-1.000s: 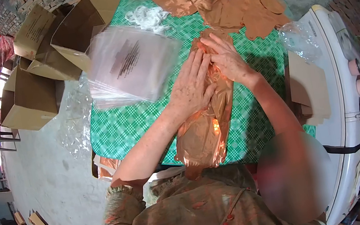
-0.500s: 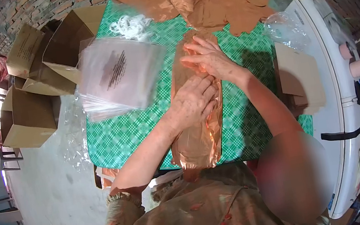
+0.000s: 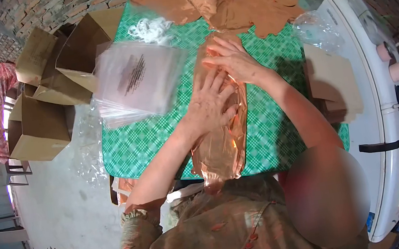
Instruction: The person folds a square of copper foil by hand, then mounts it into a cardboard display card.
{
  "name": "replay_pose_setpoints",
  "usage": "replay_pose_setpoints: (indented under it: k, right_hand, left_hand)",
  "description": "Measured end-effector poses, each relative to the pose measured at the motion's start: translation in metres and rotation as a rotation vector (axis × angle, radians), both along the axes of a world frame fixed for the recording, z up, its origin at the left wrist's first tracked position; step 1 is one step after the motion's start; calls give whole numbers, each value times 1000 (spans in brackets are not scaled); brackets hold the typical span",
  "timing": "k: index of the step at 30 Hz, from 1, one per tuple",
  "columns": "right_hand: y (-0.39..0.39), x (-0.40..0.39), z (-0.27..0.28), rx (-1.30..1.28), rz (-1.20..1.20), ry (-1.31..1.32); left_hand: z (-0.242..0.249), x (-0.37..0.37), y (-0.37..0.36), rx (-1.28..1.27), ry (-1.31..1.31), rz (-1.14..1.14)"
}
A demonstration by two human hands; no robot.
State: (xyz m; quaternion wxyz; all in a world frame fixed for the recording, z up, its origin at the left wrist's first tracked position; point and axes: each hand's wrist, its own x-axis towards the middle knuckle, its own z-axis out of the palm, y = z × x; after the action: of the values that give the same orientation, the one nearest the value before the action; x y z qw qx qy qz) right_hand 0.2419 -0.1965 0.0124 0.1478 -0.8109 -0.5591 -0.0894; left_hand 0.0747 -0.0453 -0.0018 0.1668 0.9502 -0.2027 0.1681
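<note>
A long folded piece of shiny copper-coloured film lies lengthwise on the green checked tablecloth, its near end reaching the table's front edge. Flat across its middle rests my left hand, fingers spread and pointing away from me. My right hand presses on the upper right part of the same film, with its fingers stretched out to the left. Neither hand grips anything. The kind of article the film makes up cannot be told.
Left of the film sits a stack of clear plastic bags with printed text, white cord behind it. More copper-coloured film covers the far edge. Cardboard boxes stand left; cardboard sheets and a white appliance are right.
The fingers of my left hand have gone from curled to spread flat on the film. My right hand stays almost in place. The whole view has shifted slightly.
</note>
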Motion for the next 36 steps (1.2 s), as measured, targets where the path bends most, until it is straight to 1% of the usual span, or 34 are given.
replay_pose_setpoints:
  k: [1,4,7,13,16,21,28,31,34,36]
  right_hand:
    - [0,1,1,18,8,-67]
    - [-4,-6,7,127,-46,-70]
    - [-25,-19,10,128,-102,-45]
    - [-62,-69,-4,-7,-275,94]
    - [-69,-77,-11,-55,-277,51]
    - [-62,-52,-17,-93,-356,-7]
    - [-45,-3,-31,-108,-455,-61]
    - [-41,8,-31,-127,-460,-144]
    - [-44,9,-32,-75,-427,-234]
    - [-48,1,-29,-90,-426,-344]
  left_hand:
    - [-5,1,0,18,-16,2]
    - [-11,1,2,54,-34,7]
    - [-13,0,1,55,-27,6]
    - [-12,1,2,47,-64,2]
    - [-12,1,2,55,-65,-6]
    - [-7,0,1,48,-78,-21]
    - [-10,-1,2,42,-16,-12]
    - [-9,0,2,56,-28,-12]
    - [-10,0,2,86,-38,0]
    - [-12,0,1,65,-57,-3]
